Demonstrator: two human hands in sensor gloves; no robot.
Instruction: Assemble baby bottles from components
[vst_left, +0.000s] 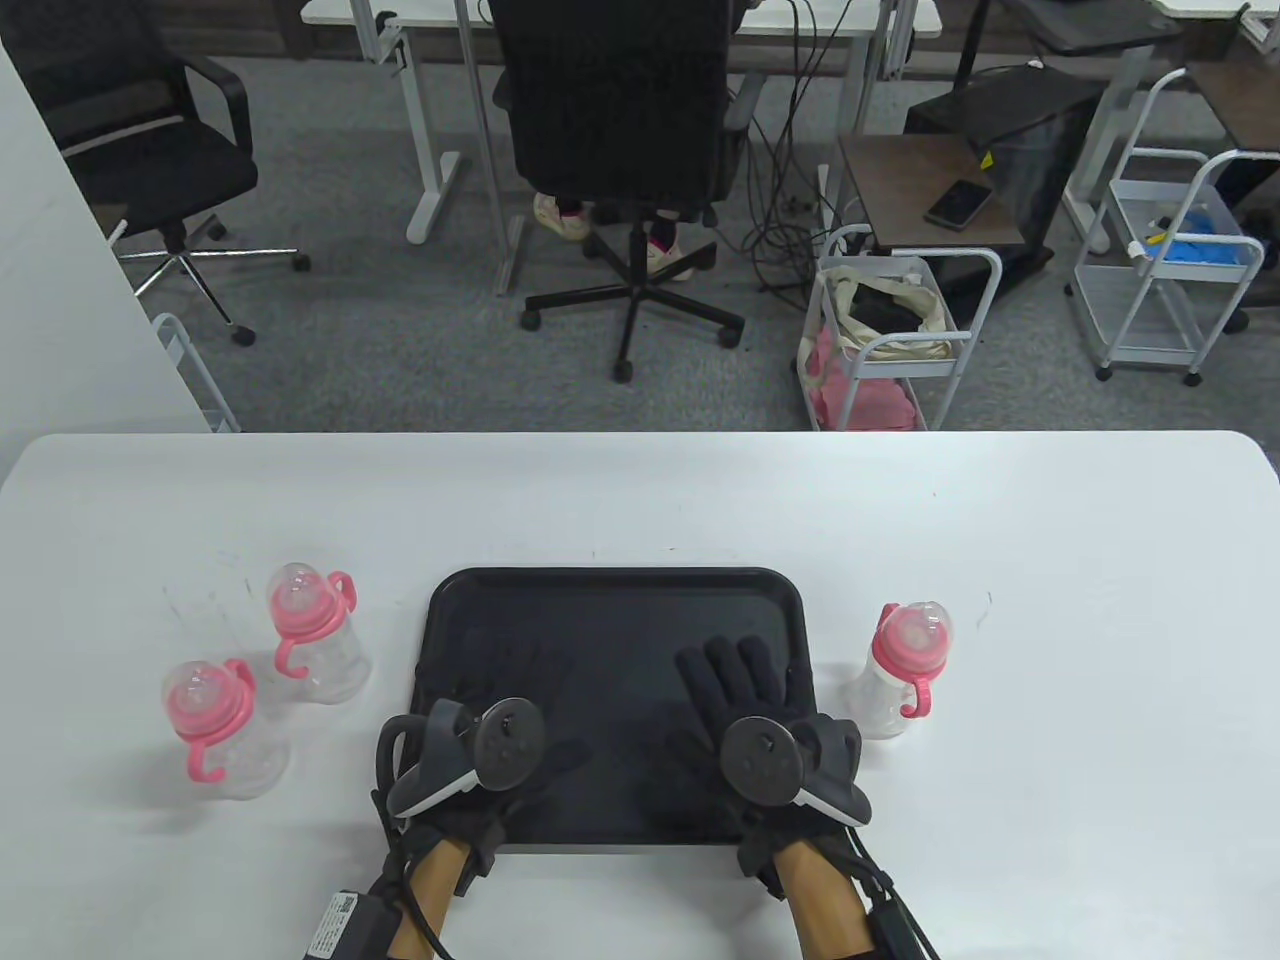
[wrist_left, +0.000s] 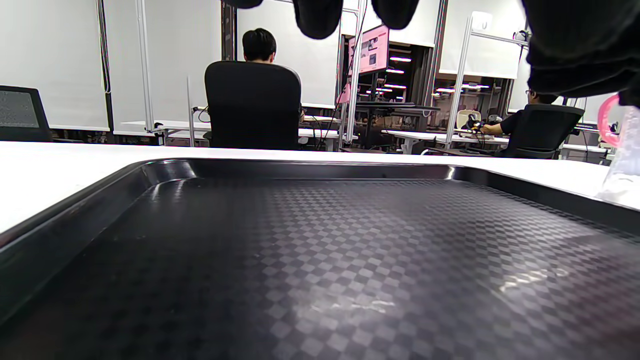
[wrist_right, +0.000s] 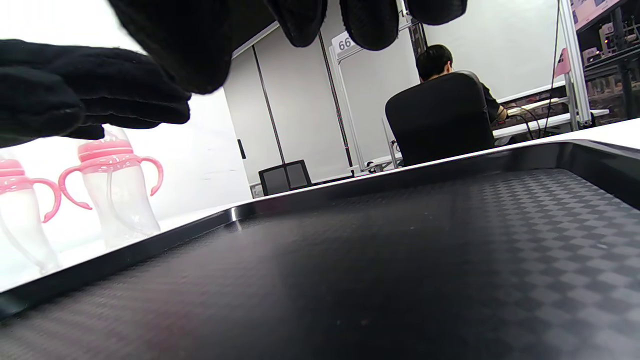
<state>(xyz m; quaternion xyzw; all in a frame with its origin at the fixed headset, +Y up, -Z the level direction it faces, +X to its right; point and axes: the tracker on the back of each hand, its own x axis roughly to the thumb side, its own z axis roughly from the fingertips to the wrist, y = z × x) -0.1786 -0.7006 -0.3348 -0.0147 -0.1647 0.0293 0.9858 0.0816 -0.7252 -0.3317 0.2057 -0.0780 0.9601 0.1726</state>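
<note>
Three assembled baby bottles with pink collars and handles stand on the white table. Two are left of the black tray: one farther back and one nearer. The third bottle stands just right of the tray. My left hand lies flat on the tray's left half, fingers spread and holding nothing. My right hand lies flat on the right half, also holding nothing. The right wrist view shows the two left bottles beyond the tray rim. The left wrist view shows the tray floor bare, with the right bottle at its edge.
The white table reaches past the tray on all sides. Beyond its far edge are a black office chair with a seated person, a white cart with bags, and another cart.
</note>
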